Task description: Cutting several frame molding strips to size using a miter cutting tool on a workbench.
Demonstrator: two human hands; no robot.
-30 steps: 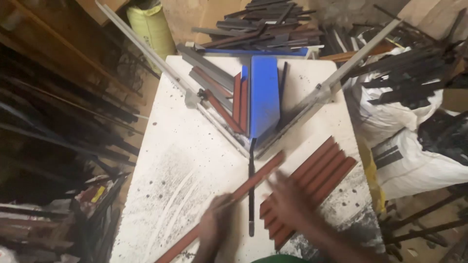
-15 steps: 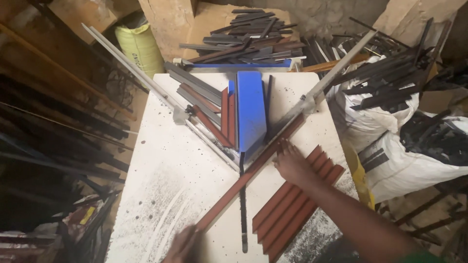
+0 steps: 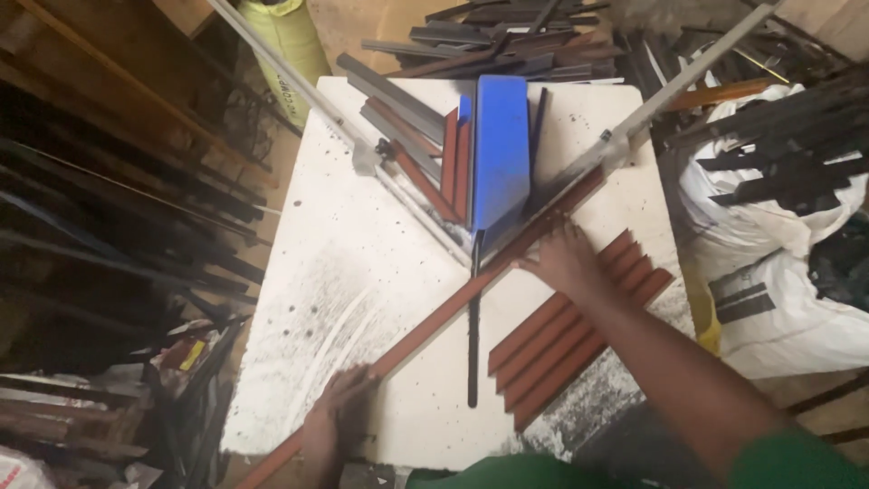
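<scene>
Under both palms, one long red strip (image 3: 434,321) lies diagonally: left hand (image 3: 333,418) fingers spread flat near its low end, right hand (image 3: 566,258) fingers flat on its upper part, steadying it against the metal rail (image 3: 674,86). More strips (image 3: 570,330) beside. White, soot-smeared tabletop (image 3: 362,263); scrap bars (image 3: 507,41), sacks (image 3: 769,272) around.

A white, soot-smudged table (image 3: 380,272) carries red-brown strips (image 3: 570,335), a blue panel (image 3: 501,149) and grey bars (image 3: 398,104).
</scene>
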